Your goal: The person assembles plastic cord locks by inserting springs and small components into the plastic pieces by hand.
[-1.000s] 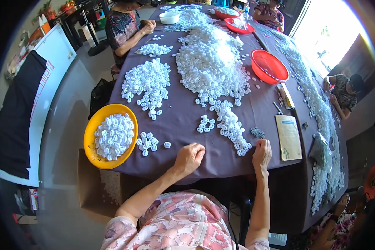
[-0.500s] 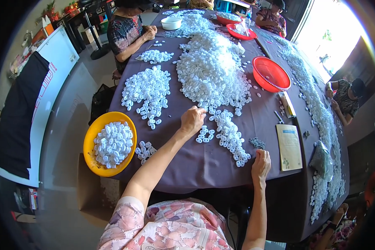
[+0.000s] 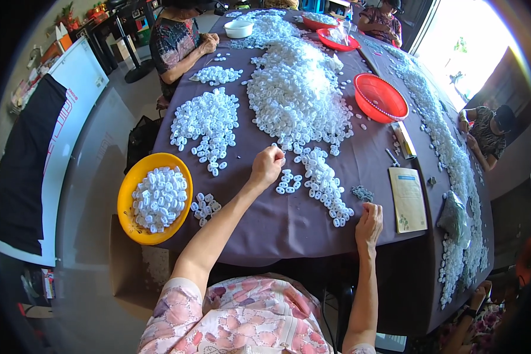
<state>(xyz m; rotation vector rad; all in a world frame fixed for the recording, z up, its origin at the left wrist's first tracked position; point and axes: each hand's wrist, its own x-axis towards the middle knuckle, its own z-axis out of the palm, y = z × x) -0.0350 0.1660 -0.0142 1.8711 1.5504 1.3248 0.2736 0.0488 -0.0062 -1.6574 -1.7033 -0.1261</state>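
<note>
My sleeves with pink pattern [image 3: 183,315] are at the bottom of the frame, and my two hands are well apart from each other. At the lower right of the middle, my right hand [image 3: 369,225] rests by the near edge of the desk [image 3: 265,230] with fingers curled; I cannot tell if it holds something. Just above it lies a small grey-blue heap [image 3: 361,193], and to its right a beige booklet [image 3: 407,200].

At the left, a yellow plate [image 3: 124,200] carries many white oval pieces [image 3: 159,197], and a small group [image 3: 205,207] of the same lies just beside it. Near the centre, my left hand [image 3: 268,165] has its fingers bent together at the lower end of the large pile [image 3: 298,94]; I cannot tell if a piece is between them. A narrow strip of pieces [image 3: 323,184] comes down at its right.

Farther, a red basket [image 3: 380,97] stands at the upper right, a co-worker [image 3: 174,50] sits at the upper left, and a white bowl [image 3: 238,28] is near the top.
</note>
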